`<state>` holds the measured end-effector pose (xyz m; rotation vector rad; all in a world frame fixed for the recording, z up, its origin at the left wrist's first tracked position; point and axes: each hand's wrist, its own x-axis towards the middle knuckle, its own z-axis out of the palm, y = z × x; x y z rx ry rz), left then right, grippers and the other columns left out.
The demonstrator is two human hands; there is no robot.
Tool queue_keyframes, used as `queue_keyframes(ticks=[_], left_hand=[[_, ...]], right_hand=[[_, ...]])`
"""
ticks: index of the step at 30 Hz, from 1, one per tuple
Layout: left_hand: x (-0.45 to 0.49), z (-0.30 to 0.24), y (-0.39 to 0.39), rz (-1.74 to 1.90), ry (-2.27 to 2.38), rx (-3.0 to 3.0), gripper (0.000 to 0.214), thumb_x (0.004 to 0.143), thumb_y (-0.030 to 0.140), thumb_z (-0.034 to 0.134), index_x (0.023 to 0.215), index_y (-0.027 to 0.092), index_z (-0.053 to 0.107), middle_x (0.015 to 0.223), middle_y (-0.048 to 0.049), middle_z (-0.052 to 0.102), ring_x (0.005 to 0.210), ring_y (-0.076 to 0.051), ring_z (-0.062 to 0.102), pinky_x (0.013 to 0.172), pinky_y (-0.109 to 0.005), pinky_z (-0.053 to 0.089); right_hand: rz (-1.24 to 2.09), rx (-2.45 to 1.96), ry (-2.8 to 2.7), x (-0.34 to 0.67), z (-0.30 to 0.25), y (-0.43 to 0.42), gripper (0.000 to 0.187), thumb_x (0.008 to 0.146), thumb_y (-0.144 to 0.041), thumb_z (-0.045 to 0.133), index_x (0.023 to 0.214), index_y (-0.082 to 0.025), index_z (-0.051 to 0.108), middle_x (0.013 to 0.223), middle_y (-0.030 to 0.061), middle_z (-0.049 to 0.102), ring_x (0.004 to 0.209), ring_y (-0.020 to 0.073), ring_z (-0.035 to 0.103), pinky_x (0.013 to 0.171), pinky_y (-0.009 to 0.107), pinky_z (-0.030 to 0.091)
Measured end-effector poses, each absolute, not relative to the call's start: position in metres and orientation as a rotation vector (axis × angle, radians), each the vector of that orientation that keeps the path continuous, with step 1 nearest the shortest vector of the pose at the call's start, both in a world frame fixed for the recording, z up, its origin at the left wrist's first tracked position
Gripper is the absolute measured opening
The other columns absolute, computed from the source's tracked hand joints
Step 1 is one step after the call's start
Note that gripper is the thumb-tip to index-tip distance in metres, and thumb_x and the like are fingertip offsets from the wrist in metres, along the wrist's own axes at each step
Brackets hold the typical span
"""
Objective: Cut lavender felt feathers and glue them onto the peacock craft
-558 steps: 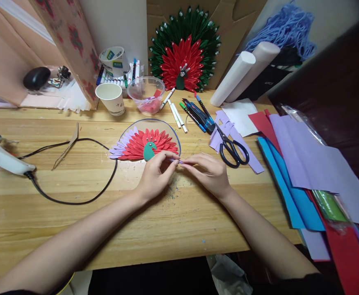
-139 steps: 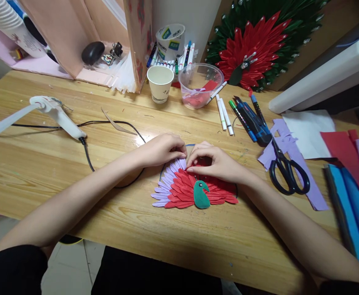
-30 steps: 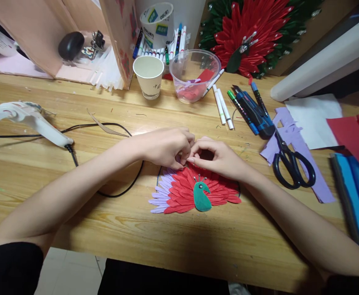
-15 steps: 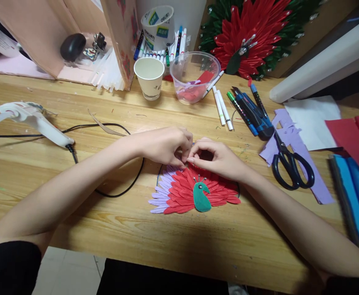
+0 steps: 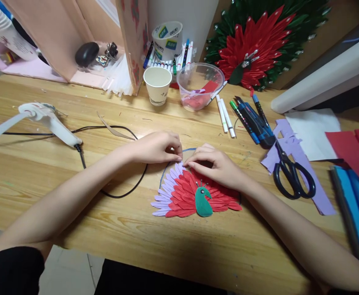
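Warm, smooth wood grain is running across the tabletop (image 5: 130,241). Inward from the middle of its near edge, a flat peacock collage (image 5: 184,198) is lying with its base towards that edge. Its rounded green bird cutout (image 5: 203,205), beak pointing towards the right edge, is sitting on overlapping, creased red petals (image 5: 179,200), while slim, matte lilac petals (image 5: 163,196) are fanning along the left side. Behind them a flat disc (image 5: 188,154) with a blue outline is showing.

Just beyond, the uppermost lilac petal's long axis is pointing towards the tabletop's far edge, at the gap between both hands. The left hand (image 5: 157,148) is the nearer, its thumb and forefinger resting close together just past the petal's tip. The right hand (image 5: 218,165) is arching over the red petals, thumb and fingertips nearly touching beside that same tip. Whether either is gripping a petal, I cannot tell.

Towards the left edge, a white plastic glue gun (image 5: 59,131) is resting, its thin black cord (image 5: 117,197) looping inward. Towards the right edge, scissors with looped black handles (image 5: 294,179) are lying across ragged lilac scraps (image 5: 319,196). Nearer the far edge, a white paper cup (image 5: 157,89) is standing beside a round, clear plastic bowl (image 5: 186,84).
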<state>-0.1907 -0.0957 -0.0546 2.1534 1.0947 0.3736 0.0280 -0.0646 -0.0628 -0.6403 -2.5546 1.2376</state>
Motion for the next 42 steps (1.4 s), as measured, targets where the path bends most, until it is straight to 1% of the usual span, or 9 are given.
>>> queue_keyframes(ticks=[10, 15, 17, 20, 23, 26, 31, 35, 42], left_hand=[[-0.193, -0.044, -0.109, 0.49, 1.251, 2.055, 0.017, 0.084, 0.023, 0.052, 0.092, 0.014, 0.065, 0.089, -0.0061, 0.065, 0.082, -0.015, 0.058, 0.075, -0.026, 0.042], [-0.205, -0.038, -0.164, 0.566, 1.619, 1.836, 0.032, 0.091, 0.033, 0.038, 0.08, 0.017, 0.063, 0.083, -0.0041, 0.065, 0.077, -0.015, 0.057, 0.071, -0.026, 0.042], [-0.214, -0.043, -0.193, 0.646, 1.848, 1.677, 0.038, 0.091, 0.038, 0.037, 0.069, 0.017, 0.06, 0.073, -0.0027, 0.064, 0.07, -0.015, 0.057, 0.065, -0.024, 0.041], [-0.234, -0.054, -0.23, 0.797, 2.328, 1.281, 0.044, 0.089, 0.048, 0.036, 0.064, 0.018, 0.055, 0.061, -0.001, 0.06, 0.059, -0.015, 0.055, 0.056, -0.024, 0.038], [-0.261, -0.06, -0.246, 0.786, 2.726, 1.002, 0.04, 0.083, 0.055, 0.041, 0.079, 0.019, 0.057, 0.074, -0.0036, 0.063, 0.068, -0.02, 0.058, 0.059, -0.028, 0.04], [-0.288, -0.062, -0.242, 0.834, 2.895, 0.945, 0.046, 0.08, 0.058, 0.045, 0.095, 0.016, 0.055, 0.095, -0.0124, 0.061, 0.085, -0.026, 0.06, 0.068, -0.035, 0.044], [-0.318, -0.072, -0.225, 0.997, 2.744, 1.043, 0.034, 0.078, 0.049, 0.052, 0.081, 0.015, 0.057, 0.08, -0.0099, 0.06, 0.076, -0.023, 0.058, 0.067, -0.032, 0.043], [-0.326, -0.079, -0.231, 1.203, 2.638, 1.057, 0.032, 0.08, 0.046, 0.05, 0.07, 0.016, 0.056, 0.071, -0.0054, 0.056, 0.067, -0.019, 0.054, 0.062, -0.03, 0.041], [-0.332, -0.075, -0.253, 1.42, 2.492, 1.153, 0.027, 0.088, 0.038, 0.041, 0.084, 0.016, 0.057, 0.085, -0.0055, 0.056, 0.078, -0.016, 0.055, 0.068, -0.027, 0.044]], right_hand=[[1.242, -0.654, -2.582, 0.028, -0.062, -0.065, 0.016, 0.087, -0.028, 0.052, 0.089, -0.022, 0.066, 0.082, 0.0036, 0.065, 0.082, 0.0183, 0.054, 0.076, 0.033, 0.04], [1.114, -0.863, -2.501, 0.038, -0.062, -0.055, 0.019, 0.086, -0.032, 0.052, 0.097, -0.021, 0.062, 0.094, 0.0072, 0.062, 0.089, 0.0202, 0.057, 0.08, 0.036, 0.045], [0.975, -1.04, -2.472, 0.045, -0.067, -0.047, 0.027, 0.081, -0.038, 0.057, 0.101, -0.02, 0.06, 0.099, 0.0091, 0.061, 0.09, 0.0219, 0.058, 0.08, 0.038, 0.046], [0.948, -1.16, -2.492, 0.054, -0.081, -0.034, 0.04, 0.07, -0.05, 0.065, 0.096, -0.019, 0.061, 0.09, 0.0089, 0.063, 0.083, 0.0236, 0.06, 0.072, 0.036, 0.05], [0.996, -1.174, -2.48, 0.053, -0.091, -0.027, 0.04, 0.066, -0.051, 0.066, 0.09, -0.019, 0.062, 0.083, 0.0078, 0.065, 0.077, 0.0229, 0.062, 0.066, 0.034, 0.051], [0.898, -1.129, -2.464, 0.036, -0.086, -0.028, 0.035, 0.07, -0.049, 0.061, 0.085, -0.018, 0.061, 0.083, 0.0089, 0.065, 0.076, 0.0236, 0.062, 0.069, 0.037, 0.05], [0.886, -0.827, -2.557, -0.024, -0.051, -0.055, 0.026, 0.083, -0.041, 0.048, 0.088, -0.019, 0.06, 0.087, 0.0079, 0.063, 0.079, 0.021, 0.059, 0.071, 0.035, 0.048], [0.945, -0.609, -2.616, -0.082, -0.031, -0.084, 0.015, 0.084, -0.028, 0.046, 0.085, -0.019, 0.058, 0.087, 0.006, 0.061, 0.081, 0.0189, 0.057, 0.071, 0.032, 0.045], [0.893, -0.581, -2.668, -0.165, -0.03, -0.103, 0.01, 0.083, -0.023, 0.049, 0.085, -0.018, 0.057, 0.089, 0.0064, 0.062, 0.082, 0.0186, 0.057, 0.069, 0.028, 0.042]])
